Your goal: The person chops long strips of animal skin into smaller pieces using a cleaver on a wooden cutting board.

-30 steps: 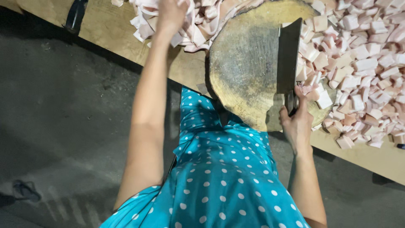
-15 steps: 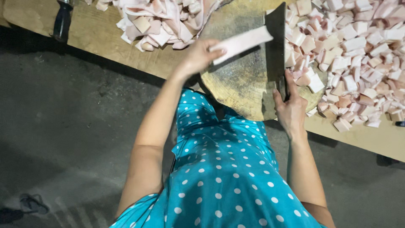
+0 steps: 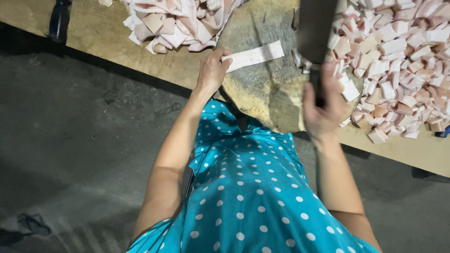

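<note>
The left hand [image 3: 212,71] reaches forward with the arm almost straight, wrist bent slightly, fingers pinched together on the near end of a pale strip of fatty meat [image 3: 255,55]; the strip lies flat across the round chopping block [image 3: 262,93], running from the block's left edge toward its middle, tilted a little upward to the right. The right hand [image 3: 322,105] is raised above the block's right edge, forearm rising from the lower right, fingers wrapped tight round the dark handle of a cleaver [image 3: 315,28]; the broad dark blade stands nearly upright, blurred, above the block's right half and apart from the strip.

The strip is long, thin and rectangular, off-white with a faint pink tint, smooth-faced with straight cut sides. The block is a thick slice of trunk, grey-brown, scarred and rough; it overhangs the near edge of the wooden table [image 3: 117,42], whose top is pale, worn board. Toward the table's far left a heap of uncut strips [image 3: 178,21] lies tangled, soft and glossy; along the right side a spread of cut cubes [image 3: 398,56], pink and cream, blocky, reaches the near edge. A dark bottle-like object [image 3: 60,21] stands at the left near edge.
</note>
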